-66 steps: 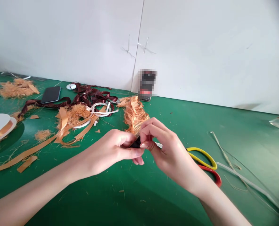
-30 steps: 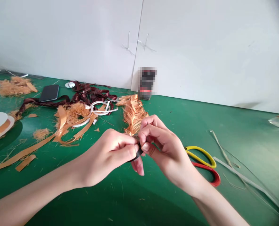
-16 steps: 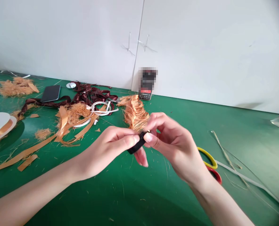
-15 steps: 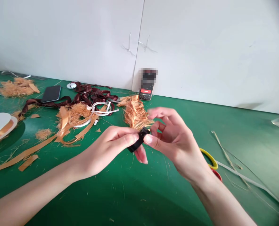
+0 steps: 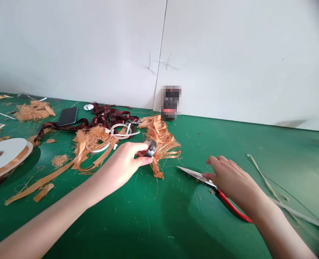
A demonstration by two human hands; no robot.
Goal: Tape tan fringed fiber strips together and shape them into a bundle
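My left hand (image 5: 123, 163) pinches a small black roll (image 5: 150, 147), which looks like tape, between thumb and fingers. Just behind the roll lies a bundle of shiny orange-tan ribbon strands (image 5: 162, 135), frayed into fine threads. To the right, my right hand (image 5: 229, 176) hovers over a pair of scissors (image 5: 197, 174) with its fingers loosely apart. The scissors lie on the green table, blades pointing left toward the strands, and a red handle shows below the hand. The other handle is hidden by the hand; whether the fingertips touch the scissors, I cannot tell.
At the left are a white spool of tan ribbon (image 5: 11, 151), tan scraps (image 5: 43, 192), dark brown ribbon (image 5: 112, 115) and a dark phone (image 5: 68, 117). Another phone (image 5: 171, 104), blurred, leans on the white wall. A long pale strip (image 5: 302, 214) lies at the right.
My right hand has left the black roll and moved right and down, over the scissors. My left hand has shifted slightly left, still holding the roll. The view has tilted a little.
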